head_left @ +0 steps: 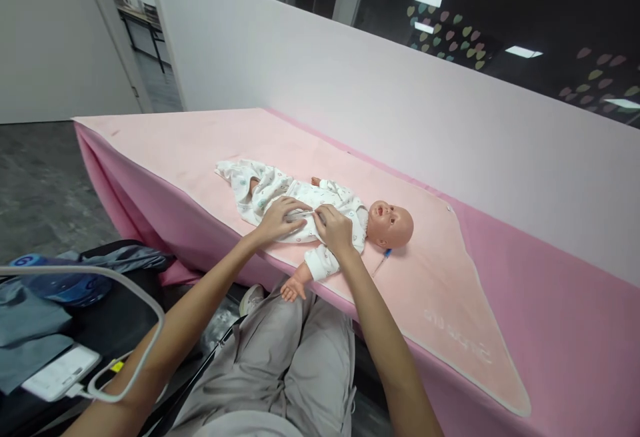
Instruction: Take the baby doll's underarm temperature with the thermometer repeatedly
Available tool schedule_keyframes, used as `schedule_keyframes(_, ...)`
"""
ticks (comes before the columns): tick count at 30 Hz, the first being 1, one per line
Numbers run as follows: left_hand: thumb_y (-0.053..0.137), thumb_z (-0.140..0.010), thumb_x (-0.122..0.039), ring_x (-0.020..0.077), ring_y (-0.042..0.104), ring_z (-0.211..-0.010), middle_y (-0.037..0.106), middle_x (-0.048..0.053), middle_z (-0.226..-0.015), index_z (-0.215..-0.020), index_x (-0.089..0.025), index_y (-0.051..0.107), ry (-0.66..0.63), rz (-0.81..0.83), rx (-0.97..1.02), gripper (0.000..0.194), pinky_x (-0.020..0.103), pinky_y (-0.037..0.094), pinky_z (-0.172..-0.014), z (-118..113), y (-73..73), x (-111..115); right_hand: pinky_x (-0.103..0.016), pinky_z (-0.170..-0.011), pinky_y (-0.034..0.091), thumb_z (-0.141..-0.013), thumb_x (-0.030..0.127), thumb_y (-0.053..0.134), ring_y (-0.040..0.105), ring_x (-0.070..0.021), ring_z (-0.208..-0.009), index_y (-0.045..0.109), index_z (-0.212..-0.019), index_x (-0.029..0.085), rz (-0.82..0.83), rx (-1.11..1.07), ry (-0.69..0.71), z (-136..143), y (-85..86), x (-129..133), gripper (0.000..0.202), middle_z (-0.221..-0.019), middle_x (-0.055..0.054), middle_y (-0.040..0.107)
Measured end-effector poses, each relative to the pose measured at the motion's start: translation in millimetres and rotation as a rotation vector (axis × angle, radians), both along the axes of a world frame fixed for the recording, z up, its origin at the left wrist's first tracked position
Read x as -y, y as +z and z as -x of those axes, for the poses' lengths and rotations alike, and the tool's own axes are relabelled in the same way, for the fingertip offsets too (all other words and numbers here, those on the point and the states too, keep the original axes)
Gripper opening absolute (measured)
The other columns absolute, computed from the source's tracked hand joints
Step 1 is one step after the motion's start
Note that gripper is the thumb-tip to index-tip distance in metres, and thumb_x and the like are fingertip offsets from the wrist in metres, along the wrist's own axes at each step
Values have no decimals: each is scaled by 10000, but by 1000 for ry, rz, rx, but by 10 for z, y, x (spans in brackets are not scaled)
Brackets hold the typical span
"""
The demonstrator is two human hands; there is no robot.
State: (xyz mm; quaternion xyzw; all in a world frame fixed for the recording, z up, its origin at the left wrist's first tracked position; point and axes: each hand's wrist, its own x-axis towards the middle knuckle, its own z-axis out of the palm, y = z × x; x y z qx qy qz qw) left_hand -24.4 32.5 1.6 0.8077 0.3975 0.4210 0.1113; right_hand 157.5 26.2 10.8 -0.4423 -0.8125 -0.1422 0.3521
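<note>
A baby doll point(395, 225) lies on its back with its head to the right. It wears white baby clothes point(300, 192) with a small print. Over the doll's belly, my left hand point(283, 218) has its thumb and fingers around a pale bit of the clothes' front. Close beside it, my right hand point(334, 226) pinches the same cloth, its fingertips nearly meeting the left ones. The exact fold or fastening between them is too small to make out. One doll arm point(296, 284) hangs over the front edge.
A pale pink mat point(440, 290) covers the pink-draped table point(565, 277). Near the doll's head lies a thin item with a blue end point(387, 254). At left, a chair holds a bottle point(65, 284) and white power bank point(63, 372) with a cable point(145, 297). A wall point(400, 110) stands behind.
</note>
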Motion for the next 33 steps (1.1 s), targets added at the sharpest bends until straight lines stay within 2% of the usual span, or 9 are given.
schedule_keyframes(3, 533, -803, -381, 227, 527, -987, 647, 37, -1015, -1004, -236, 654, 34, -10, -6, 276, 377, 377, -921, -56, -37, -22, -204, -593, 370, -900, 283, 458, 600, -109, -743, 603, -844, 207, 61, -3, -46, -7, 12, 17, 173, -848, -3, 652)
schedule_keyframes(11, 461, -866, -389, 215, 515, -1003, 634, 37, -1024, -1017, -226, 638, 76, -20, -55, 284, 361, 358, -920, -56, -23, 3, -216, -626, 350, -929, 298, 399, 593, -123, -791, 598, -881, 199, 143, -7, -74, -8, 22, 31, 227, -881, -27, 649)
schedule_keyframes(20, 431, -886, -377, 216, 513, -997, 617, 44, -1020, -991, -220, 639, 95, -47, -79, 281, 369, 357, -914, -68, -31, -9, -219, -626, 351, -926, 297, 420, 601, -122, -775, 599, -899, 194, 161, -28, -96, 0, 32, 36, 209, -872, -20, 658)
schedule_keyframes(33, 373, -907, -352, 218, 506, -996, 623, 50, -1009, -938, -199, 606, 55, -18, -36, 280, 379, 362, -905, -31, -78, -72, -223, -595, 335, -951, 344, 361, 592, -116, -744, 583, -905, 202, 127, -2, -84, -12, -20, 17, 268, -876, -15, 651)
